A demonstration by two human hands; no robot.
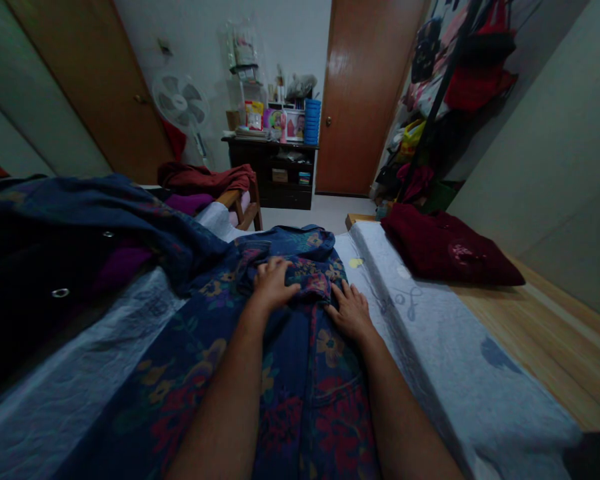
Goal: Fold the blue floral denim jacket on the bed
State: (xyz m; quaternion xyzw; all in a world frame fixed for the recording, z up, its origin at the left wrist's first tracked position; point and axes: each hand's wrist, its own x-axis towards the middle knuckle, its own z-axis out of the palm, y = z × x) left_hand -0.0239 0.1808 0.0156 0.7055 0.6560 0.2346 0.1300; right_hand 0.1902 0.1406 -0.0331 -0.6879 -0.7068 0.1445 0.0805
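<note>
A dark blue denim garment with red and yellow flowers (285, 373) lies spread on the bed, one sleeve stretched out to the left over dark clothes. My left hand (275, 283) rests on its upper part near the collar, fingers apart and slightly bent on the cloth. Flat on the garment's right edge lies my right hand (350, 308), its fingers spread. Between the two hands the cloth is bunched in folds.
Black and purple clothes (55, 287) are heaped at the left. A folded maroon garment (450, 247) sits at the right on the pale bed sheet (460, 340) and wooden board. Behind are a chair, a fan (180, 103), a dark cabinet (273, 173) and hanging bags.
</note>
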